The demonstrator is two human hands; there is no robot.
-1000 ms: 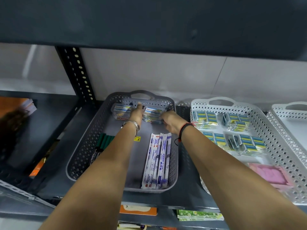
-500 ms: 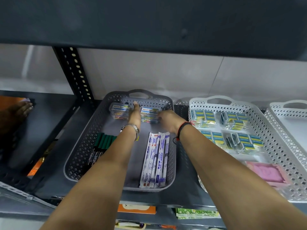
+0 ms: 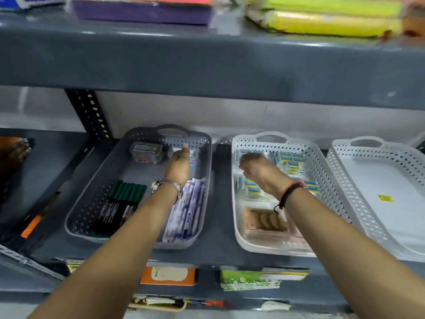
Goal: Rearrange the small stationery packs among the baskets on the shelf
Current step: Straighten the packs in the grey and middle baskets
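Shelf (image 3: pixel 220 249), middle tier: three perforated baskets side by side. Grey basket (image 3: pixel 80 217) at left, white basket (image 3: pixel 326 180) in the middle, second white basket (image 3: pixel 368 203) at right with a yellow sticker (image 3: pixel 386 198) on its floor.

Grey basket contents: clear stationery pack (image 3: pixel 147 153) at back left, a second pack (image 3: pixel 193 155) just beside it at back right, green-capped markers (image 3: pixel 124 199) front left, white-and-blue wrapped pens (image 3: pixel 188 215) along the right wall.

Left hand (image 3: pixel 178 165) reaches to the back of the grey basket, fingers extended flat against the second pack; not closed around it.

Right hand (image 3: pixel 259 171) is over the middle white basket, fingers curled loosely above the blue-and-yellow packs (image 3: pixel 291 161); whether it grips one I cannot tell, frame is blurred. A brownish tray-like item (image 3: pixel 264 221) lies at this basket's front.
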